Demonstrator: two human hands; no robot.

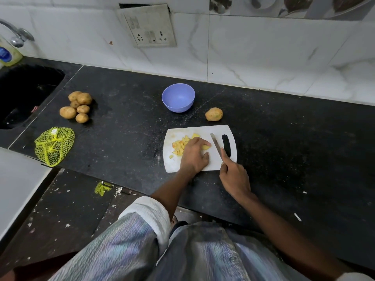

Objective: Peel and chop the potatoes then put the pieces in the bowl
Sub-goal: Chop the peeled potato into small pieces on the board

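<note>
Both hands work over the white cutting board (213,163): the left hand (193,154) curls over a potato piece (206,147), mostly hiding it; the right hand (233,176) grips a knife (215,144), handle concealed. Chopped pieces (179,146) lie beside; the purple bowl (178,97) sits beyond the board.

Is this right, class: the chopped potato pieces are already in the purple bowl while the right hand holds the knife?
No. The head view shows the purple bowl holding nothing; the chopped potato pieces lie on the cutting board. The right hand does hold the knife.
</note>
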